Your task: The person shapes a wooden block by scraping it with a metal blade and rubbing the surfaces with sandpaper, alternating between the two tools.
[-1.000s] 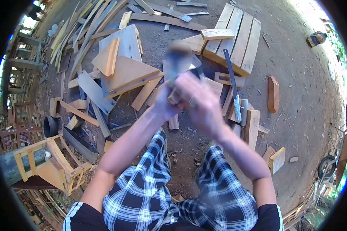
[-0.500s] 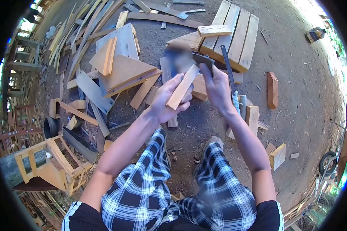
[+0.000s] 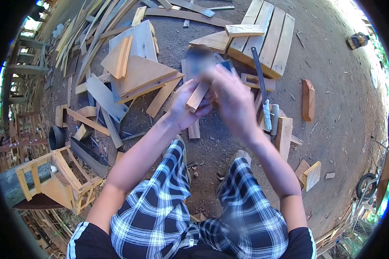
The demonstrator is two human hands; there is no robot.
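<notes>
My left hand is closed around a short wooden block, held tilted above the ground between my knees. My right hand is smeared by motion and lies over the far end of the block. A dark sheet that looks like sandpaper shows at its fingers, mostly hidden. A round blurred patch covers the spot just beyond both hands. Past my right hand, a saw with a long dark blade and a pale wrapped handle leans on wooden pieces.
A slatted wooden piece with a short board on top stands ahead right. Stacked panels lie ahead left, with long strips behind them. A reddish block lies right; a small wooden frame stands left.
My right hand has moved left and inward, from beside the block's far end to over it, with the dark sheet. The block has shifted slightly, still in my left hand.
</notes>
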